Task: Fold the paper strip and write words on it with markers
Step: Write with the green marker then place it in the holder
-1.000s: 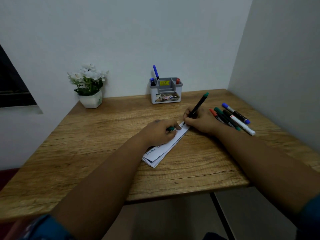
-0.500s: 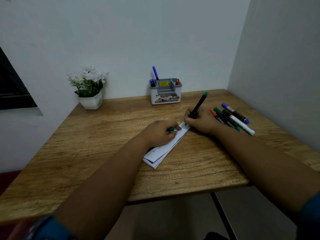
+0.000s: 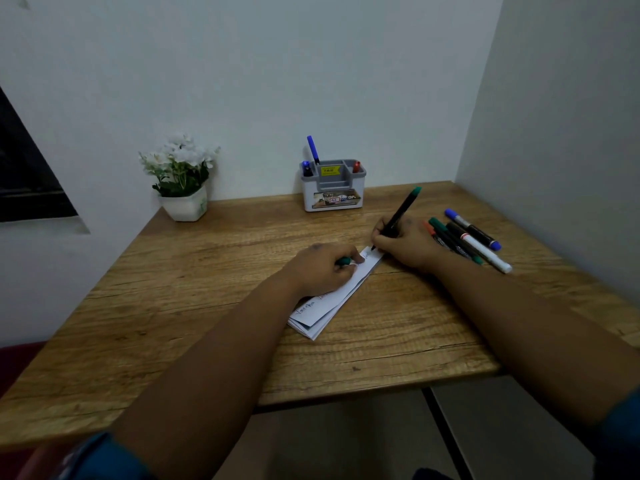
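Hands: right hand (image 3: 408,245) grips black green-ended marker (image 3: 401,213), tip on folded white paper strip (image 3: 337,296) mid-counter; left hand (image 3: 322,268) pins strip, pinching green cap (image 3: 344,260). Risk: strip slipping, ink smearing.

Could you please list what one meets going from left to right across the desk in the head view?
Flower pot → left hand → pen holder → right hand with the green-capped marker → loose markers.
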